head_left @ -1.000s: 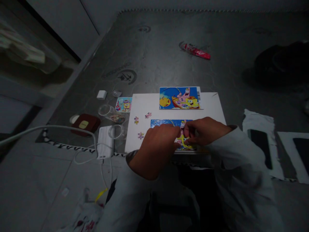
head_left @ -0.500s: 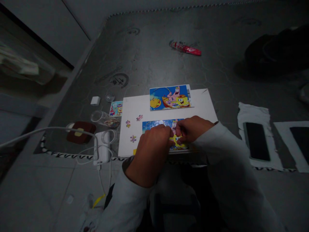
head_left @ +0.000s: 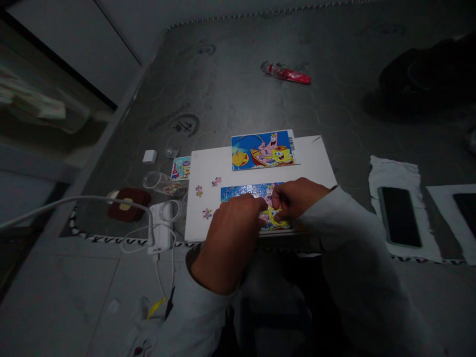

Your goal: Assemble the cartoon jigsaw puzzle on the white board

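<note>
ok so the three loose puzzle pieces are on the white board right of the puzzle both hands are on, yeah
The side is wrong: in the head view, the three loose puzzle pieces lie left of the jigsaw puzzle under the left hand and right hand, not right of it, on the white board.

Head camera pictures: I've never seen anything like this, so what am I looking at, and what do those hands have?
There's no machine here: one camera worn on a person's head looks down at their bare hands. The left hand and right hand meet over a part-built jigsaw puzzle on a white board. Whether they hold a piece is hidden. A cartoon picture lies above the puzzle, and three loose pieces lie left of it. Nearby are a phone and a white charger.
</note>
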Available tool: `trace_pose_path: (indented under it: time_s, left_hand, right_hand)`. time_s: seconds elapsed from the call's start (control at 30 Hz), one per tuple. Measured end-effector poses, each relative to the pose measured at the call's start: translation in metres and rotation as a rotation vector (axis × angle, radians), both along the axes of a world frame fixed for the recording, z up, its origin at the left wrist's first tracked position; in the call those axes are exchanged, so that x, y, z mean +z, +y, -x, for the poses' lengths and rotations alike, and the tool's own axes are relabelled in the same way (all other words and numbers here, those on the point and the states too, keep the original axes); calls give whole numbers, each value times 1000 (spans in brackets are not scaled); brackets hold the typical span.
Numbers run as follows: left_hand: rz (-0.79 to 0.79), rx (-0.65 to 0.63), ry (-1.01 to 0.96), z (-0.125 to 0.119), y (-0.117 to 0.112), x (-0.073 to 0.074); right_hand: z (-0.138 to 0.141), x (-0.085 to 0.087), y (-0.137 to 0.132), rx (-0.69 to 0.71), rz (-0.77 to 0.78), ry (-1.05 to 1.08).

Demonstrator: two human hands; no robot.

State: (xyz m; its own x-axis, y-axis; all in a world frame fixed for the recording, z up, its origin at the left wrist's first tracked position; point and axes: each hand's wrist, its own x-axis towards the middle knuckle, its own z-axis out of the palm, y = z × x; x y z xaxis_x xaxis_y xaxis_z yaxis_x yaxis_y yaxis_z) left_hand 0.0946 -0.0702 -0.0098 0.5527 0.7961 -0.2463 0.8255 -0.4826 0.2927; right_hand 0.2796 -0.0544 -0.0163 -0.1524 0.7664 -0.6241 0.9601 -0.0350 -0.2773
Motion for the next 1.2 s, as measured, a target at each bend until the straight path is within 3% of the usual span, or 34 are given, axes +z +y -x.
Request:
trace_pose_path:
  time_s: [0.4,0.6,0.77,1.0,1.2]
  left_hand:
    - [96,64,5,-8,3,4]
    - [140,5,-154,-3,3,-3]
    - [191,4,-289,4,9,5]
    - [158,178,-337,15,18,10]
    - [218,167,-340,12,17,9]
  right_hand:
    - [-1,1,1,5,-1,20]
    - [-2,0,1,15,-3,17]
    - [-2,1,1,27,-18,-8]
    - [-2,0,1,40,-14,-1]
    - [-1,2,1,33,-4,-8]
